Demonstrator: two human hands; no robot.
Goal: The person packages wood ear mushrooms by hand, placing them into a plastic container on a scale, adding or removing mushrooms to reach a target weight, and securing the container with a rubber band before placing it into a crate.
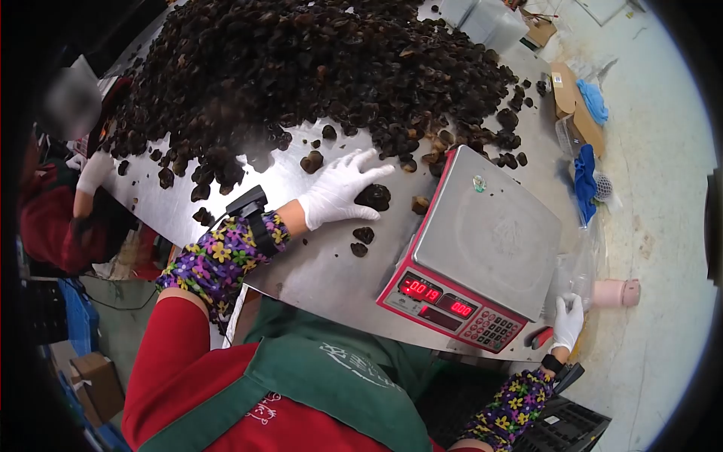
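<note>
Fingers (363,160) of the left hand (339,193) stood wide and held nothing; one dark lump (374,197) lay between thumb and forefinger on the metal surface (320,275), before the big pile (301,68). Right hand (568,322) was at a clear plastic bag (576,275); I could not tell if it gripped. To my mind, a careless sweep could knock the lump against the scale (489,226), and a loose hold could drop the bag over the edge.

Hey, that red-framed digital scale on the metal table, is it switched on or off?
On: the digital scale shows glowing red digits, including a reading of 0.00.
</note>
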